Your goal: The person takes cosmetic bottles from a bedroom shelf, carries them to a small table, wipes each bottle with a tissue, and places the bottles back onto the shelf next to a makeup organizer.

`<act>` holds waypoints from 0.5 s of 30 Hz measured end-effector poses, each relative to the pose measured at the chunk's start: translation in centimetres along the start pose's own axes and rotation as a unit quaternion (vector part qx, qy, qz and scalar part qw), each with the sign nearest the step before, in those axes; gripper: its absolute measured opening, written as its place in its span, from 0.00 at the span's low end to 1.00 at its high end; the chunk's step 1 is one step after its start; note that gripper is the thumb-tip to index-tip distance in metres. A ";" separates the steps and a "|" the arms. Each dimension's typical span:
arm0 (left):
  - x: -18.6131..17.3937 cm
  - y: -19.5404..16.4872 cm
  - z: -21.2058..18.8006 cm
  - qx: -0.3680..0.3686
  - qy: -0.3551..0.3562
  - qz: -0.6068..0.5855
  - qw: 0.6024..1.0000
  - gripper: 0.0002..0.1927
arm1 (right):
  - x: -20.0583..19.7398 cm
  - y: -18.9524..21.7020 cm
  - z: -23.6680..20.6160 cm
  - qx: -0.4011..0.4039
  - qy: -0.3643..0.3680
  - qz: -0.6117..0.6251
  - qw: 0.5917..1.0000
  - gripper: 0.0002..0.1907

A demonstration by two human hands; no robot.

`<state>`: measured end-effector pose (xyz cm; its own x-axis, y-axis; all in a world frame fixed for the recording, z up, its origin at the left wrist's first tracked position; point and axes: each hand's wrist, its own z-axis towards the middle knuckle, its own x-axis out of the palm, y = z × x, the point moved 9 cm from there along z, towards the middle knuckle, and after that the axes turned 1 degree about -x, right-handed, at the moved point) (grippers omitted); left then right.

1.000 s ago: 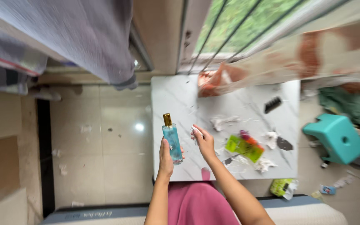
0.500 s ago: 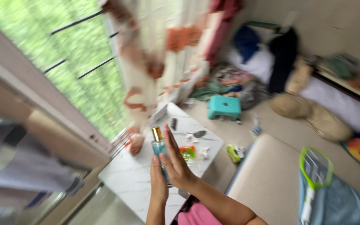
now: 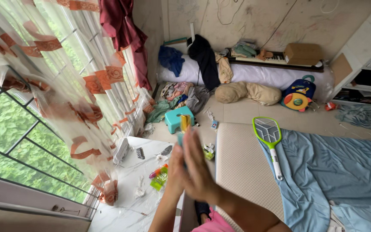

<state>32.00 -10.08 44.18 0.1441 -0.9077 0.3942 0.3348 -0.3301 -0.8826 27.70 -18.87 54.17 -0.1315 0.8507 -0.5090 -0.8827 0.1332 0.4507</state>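
Note:
A teal bottle with a gold cap (image 3: 184,123) stands upright between my two hands, which are raised in front of me. My left hand (image 3: 174,171) grips it from the left side. My right hand (image 3: 199,166) lies flat against it on the right, fingers straight and pointing up, and hides most of the bottle's body. Only the cap and a sliver of teal show above my fingertips. Below my hands stands a white marble table (image 3: 127,204).
On the table lie a green packet (image 3: 159,178), crumpled wrappers and a comb. A teal stool (image 3: 174,117) stands beyond it. To the right are a beige mattress (image 3: 241,167), a blue sheet (image 3: 340,180) and a green fly swatter (image 3: 268,136). Curtained window on the left; clothes piled at the back.
The view has swung from looking down on the table to across the room. My hands have lifted the bottle, and my right hand has closed against it.

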 end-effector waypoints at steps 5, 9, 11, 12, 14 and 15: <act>0.9 -0.1 -0.3 -0.040 -0.027 -0.005 0.999 0.27 | -1.1 0.3 0.0 -0.004 -0.011 0.024 1.000 0.43; 2.2 -1.7 -1.7 0.053 0.016 0.119 0.991 0.27 | -2.4 -2.0 1.7 0.045 -0.093 0.134 0.986 0.44; -0.4 -2.2 -1.5 0.028 -0.035 0.093 0.995 0.26 | -0.6 -0.6 1.2 0.029 -0.055 0.142 0.988 0.44; -2.1 -2.6 -1.4 0.016 -0.061 0.083 0.995 0.26 | 0.9 0.9 0.3 0.013 -0.014 0.133 0.991 0.44; -4.3 -3.2 -1.2 0.020 -0.100 0.041 0.994 0.25 | 2.8 2.0 -0.4 -0.005 0.034 0.138 0.990 0.46; -5.2 -3.3 -1.5 0.022 -0.123 0.020 0.992 0.24 | 3.3 1.9 -0.4 -0.007 0.040 0.153 0.987 0.46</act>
<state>28.78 -4.61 44.65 0.3794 -0.8273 0.4143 0.3637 -0.2784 -0.8889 25.43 -15.98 53.02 -0.4278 0.8069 -0.4074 -0.8020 -0.1310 0.5828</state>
